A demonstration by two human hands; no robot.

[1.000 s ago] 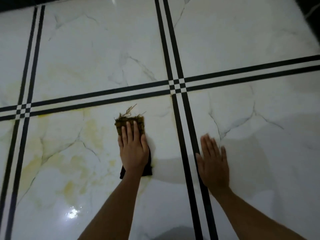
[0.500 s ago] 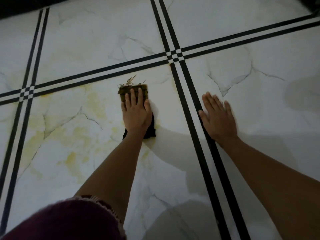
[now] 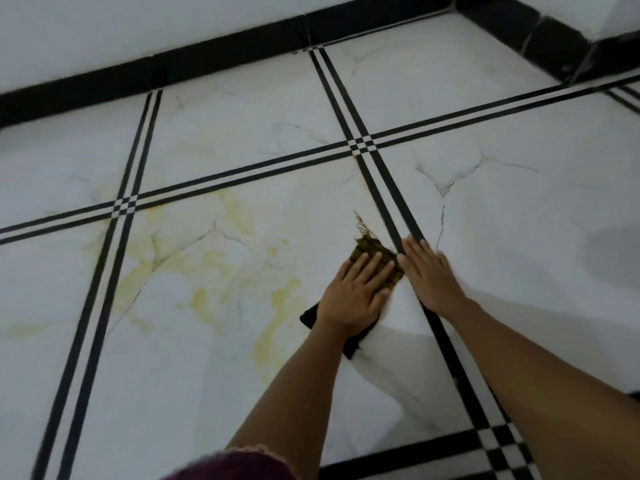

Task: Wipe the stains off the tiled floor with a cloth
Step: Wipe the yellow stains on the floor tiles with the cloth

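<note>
My left hand (image 3: 356, 294) lies flat on a dark cloth (image 3: 372, 252) with a frayed olive-brown end, pressing it onto the white marble-look tiled floor (image 3: 242, 375). Frayed threads stick out beyond the fingertips. My right hand (image 3: 427, 273) rests flat on the floor just right of the cloth, fingers spread, lying across the double black tile line (image 3: 384, 199). Yellow stains (image 3: 221, 268) spread over the tile left of the cloth, with a streak (image 3: 273, 327) close to my left wrist.
A black skirting (image 3: 221, 60) runs along the white wall at the back, with a corner at the far right (image 3: 540, 39). Black double lines cross the floor in a grid. A dark red sleeve or garment edge (image 3: 239, 462) shows at the bottom.
The view has swung up and left, bringing the wall and skirting in. My left hand has pushed the cloth rightward until it lies next to my right hand, by the black tile line.
</note>
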